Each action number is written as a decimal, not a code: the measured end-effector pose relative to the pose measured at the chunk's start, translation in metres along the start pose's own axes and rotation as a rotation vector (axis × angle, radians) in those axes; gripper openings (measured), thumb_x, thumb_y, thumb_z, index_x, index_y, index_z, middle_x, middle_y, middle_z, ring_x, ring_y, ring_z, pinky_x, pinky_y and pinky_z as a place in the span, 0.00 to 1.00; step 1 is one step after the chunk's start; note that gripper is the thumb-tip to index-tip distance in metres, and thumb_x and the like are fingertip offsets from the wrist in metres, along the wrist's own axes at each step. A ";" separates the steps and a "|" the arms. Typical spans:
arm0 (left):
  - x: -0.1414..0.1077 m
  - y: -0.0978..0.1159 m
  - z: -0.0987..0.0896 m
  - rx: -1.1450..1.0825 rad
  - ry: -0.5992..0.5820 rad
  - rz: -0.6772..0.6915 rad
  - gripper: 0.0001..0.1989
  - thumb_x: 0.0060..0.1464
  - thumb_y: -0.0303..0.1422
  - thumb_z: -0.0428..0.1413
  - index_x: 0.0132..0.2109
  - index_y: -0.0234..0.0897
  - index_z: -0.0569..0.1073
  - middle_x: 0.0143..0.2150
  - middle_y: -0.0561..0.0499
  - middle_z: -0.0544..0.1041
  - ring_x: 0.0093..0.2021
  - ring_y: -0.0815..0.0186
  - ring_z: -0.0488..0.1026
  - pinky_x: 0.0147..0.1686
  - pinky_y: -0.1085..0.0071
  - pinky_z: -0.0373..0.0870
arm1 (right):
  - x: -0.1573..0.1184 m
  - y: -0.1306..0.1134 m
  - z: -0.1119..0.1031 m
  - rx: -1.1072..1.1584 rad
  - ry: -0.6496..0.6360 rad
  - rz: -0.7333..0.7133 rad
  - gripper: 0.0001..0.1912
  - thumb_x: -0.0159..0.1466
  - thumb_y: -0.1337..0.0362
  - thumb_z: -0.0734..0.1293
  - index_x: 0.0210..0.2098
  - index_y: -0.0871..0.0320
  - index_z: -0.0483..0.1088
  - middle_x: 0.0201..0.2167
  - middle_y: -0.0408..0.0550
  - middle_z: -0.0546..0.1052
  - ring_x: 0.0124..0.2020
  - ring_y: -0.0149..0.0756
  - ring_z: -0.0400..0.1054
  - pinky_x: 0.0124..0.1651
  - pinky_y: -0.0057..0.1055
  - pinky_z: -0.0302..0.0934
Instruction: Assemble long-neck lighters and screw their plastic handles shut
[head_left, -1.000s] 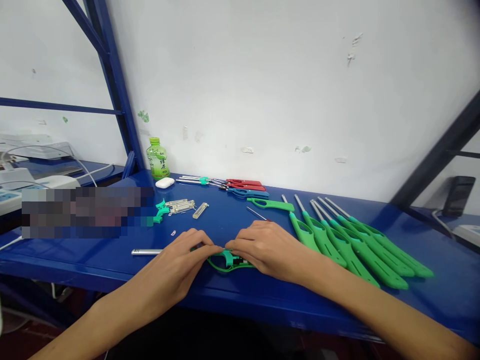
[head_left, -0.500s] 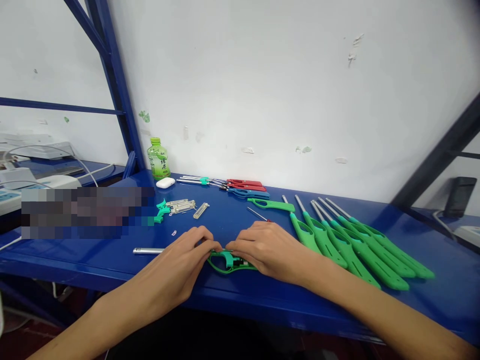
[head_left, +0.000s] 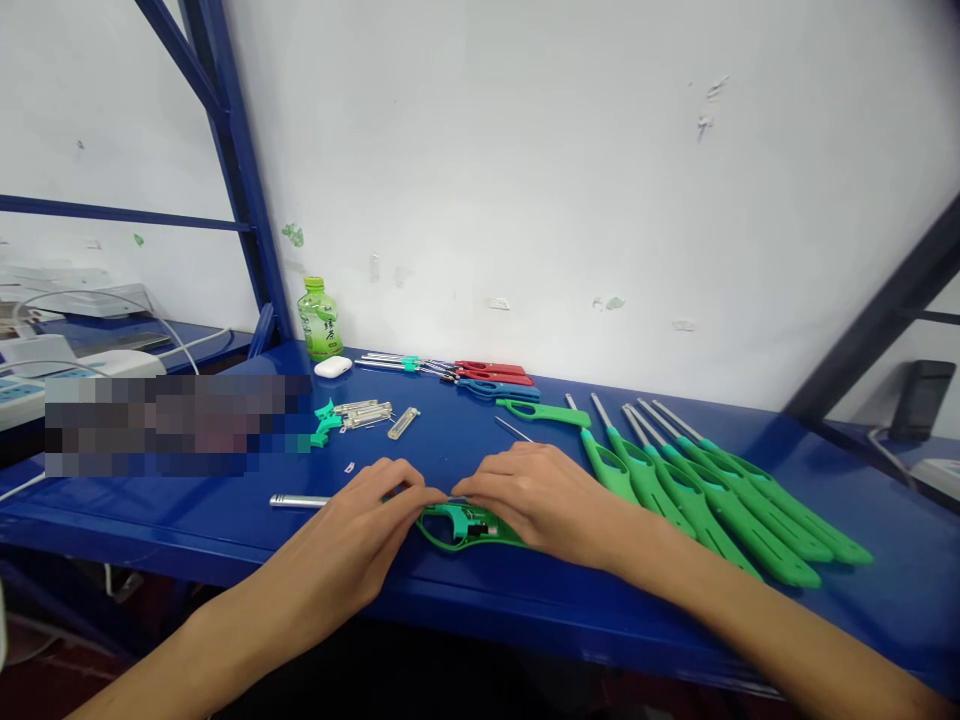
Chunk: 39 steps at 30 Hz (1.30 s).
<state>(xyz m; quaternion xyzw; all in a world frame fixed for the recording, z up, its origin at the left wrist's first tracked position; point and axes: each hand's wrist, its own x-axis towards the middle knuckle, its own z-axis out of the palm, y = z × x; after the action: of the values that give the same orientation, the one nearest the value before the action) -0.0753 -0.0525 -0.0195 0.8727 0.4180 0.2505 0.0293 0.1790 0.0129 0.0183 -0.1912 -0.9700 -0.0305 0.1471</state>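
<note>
Fingertips: while both hands work along the far edge of the open green lighter handle, the left hand has thumb and index drawn almost together; the right hand's fingers are bunched, tips just beside the left's. Whether either pinches a small part, cannot tell.
Just changed: right fingers sit slightly off the handle's middle; more of the inside shows, so the fitted teal trigger and black piece are easier to see.
Open handle: flat at the blue table's near edge, beneath the fingertips, cavity up.
Metal tube: nine o'clock from the hands, partly hidden by the left.
Thin rod: one o'clock, near the right hand.
Clear tanks and loose teal triggers: ten to eleven.
Green lighters: fanned out, two to three.
Red lighters: twelve to one.
Green-capped bottle: eleven, upright.
</note>
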 end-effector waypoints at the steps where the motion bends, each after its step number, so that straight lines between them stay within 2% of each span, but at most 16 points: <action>1: 0.000 0.001 0.000 0.003 0.011 -0.004 0.17 0.74 0.26 0.44 0.60 0.48 0.70 0.51 0.50 0.73 0.49 0.62 0.71 0.52 0.63 0.70 | 0.000 -0.001 0.000 -0.013 0.006 0.004 0.12 0.76 0.66 0.62 0.53 0.54 0.76 0.39 0.46 0.82 0.36 0.36 0.74 0.37 0.33 0.54; 5: 0.003 -0.006 -0.010 0.039 0.115 -0.031 0.15 0.74 0.32 0.46 0.62 0.46 0.71 0.54 0.49 0.75 0.54 0.60 0.71 0.56 0.61 0.69 | 0.001 -0.002 -0.001 -0.092 0.078 0.041 0.12 0.77 0.64 0.61 0.52 0.56 0.76 0.38 0.47 0.82 0.35 0.36 0.73 0.38 0.35 0.54; 9: 0.003 -0.037 -0.034 0.147 0.226 -0.118 0.15 0.73 0.37 0.47 0.54 0.43 0.77 0.51 0.46 0.79 0.54 0.55 0.74 0.56 0.58 0.69 | 0.001 0.002 -0.001 -0.138 0.199 0.104 0.13 0.77 0.65 0.60 0.51 0.58 0.77 0.40 0.50 0.82 0.38 0.38 0.75 0.43 0.36 0.57; 13: -0.001 -0.077 -0.054 0.283 0.211 -0.262 0.18 0.69 0.42 0.49 0.48 0.40 0.81 0.48 0.43 0.81 0.52 0.48 0.75 0.52 0.55 0.71 | 0.001 0.008 -0.001 -0.137 0.255 0.199 0.12 0.75 0.66 0.62 0.51 0.59 0.76 0.43 0.52 0.82 0.43 0.42 0.75 0.50 0.40 0.59; 16: 0.001 -0.089 -0.060 0.307 0.186 -0.314 0.21 0.68 0.45 0.49 0.46 0.39 0.82 0.48 0.42 0.82 0.53 0.45 0.76 0.53 0.54 0.71 | 0.001 0.012 0.000 -0.127 0.253 0.254 0.11 0.74 0.67 0.63 0.50 0.59 0.76 0.44 0.52 0.81 0.45 0.45 0.75 0.53 0.44 0.60; 18: 0.009 -0.086 -0.060 0.303 0.144 -0.335 0.22 0.67 0.47 0.48 0.47 0.39 0.82 0.48 0.41 0.82 0.52 0.46 0.77 0.52 0.56 0.72 | 0.002 0.014 0.001 -0.127 0.248 0.265 0.12 0.74 0.68 0.62 0.50 0.59 0.76 0.45 0.53 0.80 0.46 0.46 0.74 0.53 0.45 0.61; 22: 0.041 -0.064 -0.055 0.319 0.032 -0.369 0.23 0.67 0.46 0.46 0.47 0.39 0.82 0.47 0.41 0.83 0.48 0.50 0.78 0.48 0.60 0.71 | 0.001 0.012 0.000 -0.122 0.268 0.252 0.13 0.74 0.70 0.61 0.51 0.60 0.76 0.47 0.55 0.79 0.48 0.47 0.72 0.54 0.45 0.61; 25: 0.067 -0.051 -0.045 0.355 -0.025 -0.420 0.23 0.65 0.49 0.49 0.39 0.38 0.81 0.38 0.40 0.83 0.39 0.51 0.79 0.38 0.62 0.70 | 0.001 0.009 -0.001 -0.115 0.287 0.238 0.13 0.74 0.71 0.61 0.51 0.60 0.76 0.47 0.55 0.79 0.48 0.46 0.72 0.55 0.45 0.60; 28: 0.084 -0.049 -0.036 0.410 -0.061 -0.497 0.21 0.59 0.49 0.56 0.31 0.36 0.78 0.32 0.37 0.82 0.35 0.48 0.80 0.34 0.62 0.69 | 0.000 0.007 -0.002 -0.105 0.281 0.230 0.13 0.74 0.71 0.61 0.51 0.60 0.76 0.46 0.54 0.80 0.48 0.46 0.72 0.56 0.46 0.59; 31: 0.089 -0.046 -0.036 0.408 -0.080 -0.521 0.20 0.59 0.48 0.56 0.28 0.37 0.76 0.30 0.37 0.81 0.33 0.47 0.80 0.32 0.62 0.67 | 0.001 0.006 -0.002 -0.093 0.275 0.231 0.13 0.74 0.70 0.61 0.51 0.60 0.76 0.46 0.54 0.80 0.48 0.45 0.72 0.57 0.46 0.58; 34: 0.087 -0.031 -0.046 0.344 -0.061 -0.503 0.23 0.64 0.50 0.52 0.30 0.38 0.77 0.30 0.40 0.81 0.32 0.50 0.79 0.30 0.63 0.65 | 0.004 0.004 -0.004 -0.038 0.289 0.283 0.13 0.76 0.65 0.61 0.49 0.59 0.78 0.44 0.52 0.81 0.47 0.44 0.73 0.57 0.45 0.57; 37: 0.082 -0.003 -0.052 0.252 -0.008 -0.445 0.21 0.66 0.49 0.50 0.37 0.41 0.78 0.34 0.48 0.83 0.35 0.56 0.79 0.32 0.66 0.65 | 0.007 0.002 -0.008 0.109 0.310 0.391 0.18 0.77 0.56 0.60 0.43 0.57 0.79 0.38 0.48 0.82 0.41 0.40 0.73 0.48 0.39 0.59; 39: 0.078 0.018 -0.049 0.152 0.032 -0.385 0.20 0.67 0.50 0.51 0.38 0.41 0.78 0.32 0.51 0.82 0.31 0.60 0.77 0.30 0.66 0.63 | 0.009 0.002 -0.011 0.235 0.318 0.444 0.22 0.77 0.52 0.59 0.38 0.57 0.78 0.32 0.45 0.80 0.34 0.36 0.71 0.40 0.35 0.58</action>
<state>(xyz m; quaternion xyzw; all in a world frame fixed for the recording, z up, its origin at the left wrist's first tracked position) -0.0443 -0.0139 0.0606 0.7724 0.5952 0.2216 0.0040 0.1744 0.0169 0.0311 -0.3734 -0.8660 0.0852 0.3216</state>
